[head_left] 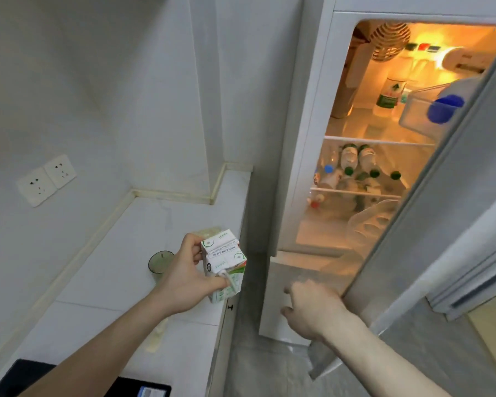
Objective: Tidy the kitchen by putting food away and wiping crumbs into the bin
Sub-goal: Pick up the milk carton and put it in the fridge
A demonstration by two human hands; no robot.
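Note:
My left hand (184, 279) grips a small white and green drink carton (224, 259) with a straw attached to its side, holding it above the right edge of the white counter (112, 267). To the right the fridge (307, 138) stands with its upper door (441, 224) swung open and its inside lit. My right hand (312, 308) hovers low in front of the fridge, just left of the door's bottom edge. Its fingers are loosely curled and blurred, with nothing in them.
Several bottles (358, 161) lie on the middle fridge shelf, and one bottle (390, 93) stands on the top shelf. A blue-lidded container (444, 107) sits in the door bin. A green glass (159, 262) stands on the counter. Wall sockets (45, 179) are on the left.

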